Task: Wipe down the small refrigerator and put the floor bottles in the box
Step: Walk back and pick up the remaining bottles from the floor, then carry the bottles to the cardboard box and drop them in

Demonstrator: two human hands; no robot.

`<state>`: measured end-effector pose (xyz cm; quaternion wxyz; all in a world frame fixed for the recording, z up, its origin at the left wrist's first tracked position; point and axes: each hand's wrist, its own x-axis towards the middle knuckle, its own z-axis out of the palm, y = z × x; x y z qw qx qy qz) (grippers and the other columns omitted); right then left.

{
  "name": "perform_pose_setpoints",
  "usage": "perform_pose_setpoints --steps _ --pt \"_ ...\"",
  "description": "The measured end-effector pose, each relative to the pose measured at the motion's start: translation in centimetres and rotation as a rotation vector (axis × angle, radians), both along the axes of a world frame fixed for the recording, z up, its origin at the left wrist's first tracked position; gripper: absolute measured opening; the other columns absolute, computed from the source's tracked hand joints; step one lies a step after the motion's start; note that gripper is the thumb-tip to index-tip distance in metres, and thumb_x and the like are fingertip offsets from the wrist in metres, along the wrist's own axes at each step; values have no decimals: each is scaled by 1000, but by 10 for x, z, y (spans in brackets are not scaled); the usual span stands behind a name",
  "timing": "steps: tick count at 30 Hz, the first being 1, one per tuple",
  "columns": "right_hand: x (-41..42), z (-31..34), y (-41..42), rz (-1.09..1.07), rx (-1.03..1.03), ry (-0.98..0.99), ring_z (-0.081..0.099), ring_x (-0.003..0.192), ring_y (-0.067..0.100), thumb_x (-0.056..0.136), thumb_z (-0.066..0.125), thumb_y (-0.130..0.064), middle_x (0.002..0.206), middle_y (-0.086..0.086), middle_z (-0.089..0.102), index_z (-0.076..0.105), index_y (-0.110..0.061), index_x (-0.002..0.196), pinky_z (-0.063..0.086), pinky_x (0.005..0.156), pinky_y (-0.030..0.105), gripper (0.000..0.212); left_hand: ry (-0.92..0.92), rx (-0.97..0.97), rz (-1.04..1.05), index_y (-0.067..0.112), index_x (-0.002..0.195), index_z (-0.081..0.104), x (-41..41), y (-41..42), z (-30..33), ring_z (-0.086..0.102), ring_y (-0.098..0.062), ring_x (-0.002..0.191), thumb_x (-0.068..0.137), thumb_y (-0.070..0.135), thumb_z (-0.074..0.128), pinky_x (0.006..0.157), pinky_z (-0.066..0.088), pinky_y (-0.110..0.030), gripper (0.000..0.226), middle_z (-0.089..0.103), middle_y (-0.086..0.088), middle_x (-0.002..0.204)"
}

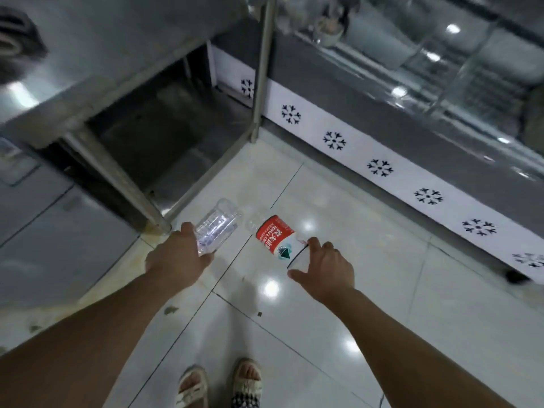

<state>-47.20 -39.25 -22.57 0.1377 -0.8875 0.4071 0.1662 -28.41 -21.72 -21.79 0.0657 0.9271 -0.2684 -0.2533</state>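
Note:
Two clear plastic bottles are at the middle of the head view, over the white tiled floor. My left hand (178,257) grips the neck end of the unlabelled clear bottle (217,225), whose base points up and away. My right hand (325,266) closes around the neck end of the red-labelled bottle (275,235); its label is red and white with a green mark. Both bottles lie tilted, bases pointing toward the steel table. No box or small refrigerator is plainly recognisable.
A stainless steel table (97,92) with legs (117,175) stands at the upper left, dark space under it. A glass display counter with a white snowflake-pattern base (379,169) runs along the right. My sandalled feet (220,384) stand on glossy tiles (368,290).

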Motion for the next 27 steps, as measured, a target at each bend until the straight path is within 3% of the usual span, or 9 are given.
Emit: perform_pose_setpoints --steps 5,13,20,27 --pt "-37 94 -7 -181 -28 -86 58 97 18 74 66 -60 113 2 55 35 -25 134 54 77 33 75 -80 -30 -180 11 128 33 -13 -23 94 59 -25 101 87 43 58 72 43 -30 57 56 -11 118" --pt "-95 222 -16 -386 -178 -110 58 96 21 77 63 -61 112 5 54 35 -23 131 43 66 28 72 -173 -128 -396 16 124 35 -48 -68 201 60 -26 103 85 45 59 74 43 -31 54 55 -8 120" --pt "-134 283 15 -588 -276 -148 59 98 21 76 65 -61 114 5 55 38 -21 130 46 69 30 72 -221 -182 -594 18 127 35 -67 -82 262 56 -25 109 84 48 58 74 39 -31 57 53 -5 122" --pt "-185 303 65 -817 -332 -164 59 98 20 76 65 -61 114 5 54 34 -21 132 48 71 31 75 -214 -220 -846 18 119 38 -103 -91 286 58 -24 106 83 48 59 74 43 -29 51 56 -4 119"
